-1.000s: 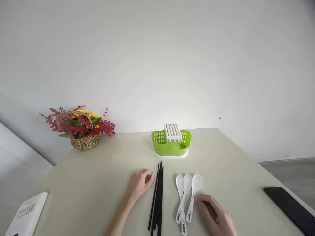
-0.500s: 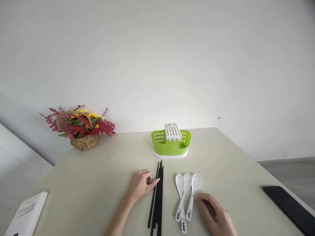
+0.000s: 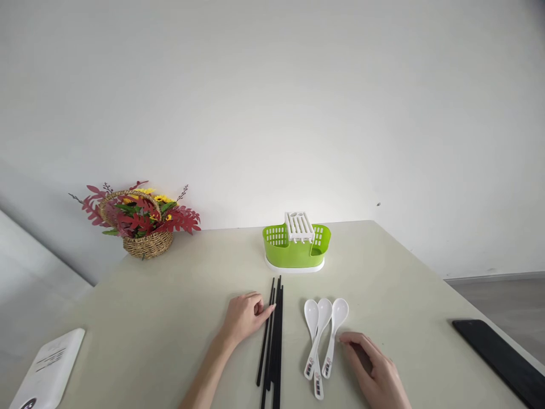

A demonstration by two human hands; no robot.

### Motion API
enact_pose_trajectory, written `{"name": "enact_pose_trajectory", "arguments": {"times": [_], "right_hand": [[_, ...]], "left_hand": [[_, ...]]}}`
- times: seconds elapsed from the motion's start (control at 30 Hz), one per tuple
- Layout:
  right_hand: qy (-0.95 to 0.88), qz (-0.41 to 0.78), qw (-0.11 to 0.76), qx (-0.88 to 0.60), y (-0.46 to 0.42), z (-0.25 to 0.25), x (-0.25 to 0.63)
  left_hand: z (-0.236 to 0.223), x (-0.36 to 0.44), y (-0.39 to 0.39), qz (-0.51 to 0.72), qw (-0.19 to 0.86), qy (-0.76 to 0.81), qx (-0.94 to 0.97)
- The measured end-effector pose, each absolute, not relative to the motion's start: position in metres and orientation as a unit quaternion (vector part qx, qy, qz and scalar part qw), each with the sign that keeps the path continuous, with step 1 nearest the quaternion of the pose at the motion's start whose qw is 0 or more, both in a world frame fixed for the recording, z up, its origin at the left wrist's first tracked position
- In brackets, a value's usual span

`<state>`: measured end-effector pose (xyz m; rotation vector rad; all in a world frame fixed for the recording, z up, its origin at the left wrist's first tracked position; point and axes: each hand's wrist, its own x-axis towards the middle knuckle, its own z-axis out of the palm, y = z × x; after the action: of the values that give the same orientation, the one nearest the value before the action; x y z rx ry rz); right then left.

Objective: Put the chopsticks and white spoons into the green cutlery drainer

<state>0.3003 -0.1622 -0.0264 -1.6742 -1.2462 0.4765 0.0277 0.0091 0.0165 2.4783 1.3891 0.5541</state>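
Note:
Several black chopsticks [image 3: 276, 341] lie lengthwise in a loose bundle on the table. My left hand [image 3: 246, 315] rests just left of them, fingers loosely curled and thumb stretched out over the left chopsticks, gripping nothing. To their right are three white spoons with printed handle ends. The left spoon [image 3: 311, 313] and the middle spoon [image 3: 324, 312] cross at their handles; the right spoon [image 3: 339, 313] lies separately. Beside its handle, my right hand [image 3: 374, 363] rests on the table, fingers loosely bent with a gap behind the thumb, holding nothing.
A green utensil basket [image 3: 293, 257] with a white slatted top [image 3: 300, 226] stands beyond the chopsticks. Flowers fill a wicker basket [image 3: 147, 245] at back left. A white box-like item [image 3: 51, 363] lies at left, a black phone [image 3: 489, 352] near the right edge. A wall borders the table behind.
The view has shifted very slightly. Both hands, the chopsticks and the spoons stay in the same places relative to one another.

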Motion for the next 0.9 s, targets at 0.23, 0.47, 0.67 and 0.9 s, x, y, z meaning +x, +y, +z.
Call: {"name": "enact_pose_trajectory", "arguments": {"times": [0.23,0.47,0.67,0.9], "right_hand": [[-0.509,0.198,0.479,-0.687,-0.162,-0.028,0.3],[-0.495,0.19,0.493,-0.69,-0.161,-0.025,0.297],[-0.498,0.198,0.491,-0.687,-0.162,-0.024,0.296],[-0.492,0.208,0.482,-0.694,-0.162,-0.025,0.298]], "left_hand": [[0.014,0.028,0.01,0.182,0.134,0.505,0.833],[0.021,0.026,0.006,0.179,0.142,0.478,0.848],[0.029,0.025,0.002,0.168,0.139,0.436,0.873],[0.029,0.023,0.003,0.168,0.138,0.431,0.876]]}}
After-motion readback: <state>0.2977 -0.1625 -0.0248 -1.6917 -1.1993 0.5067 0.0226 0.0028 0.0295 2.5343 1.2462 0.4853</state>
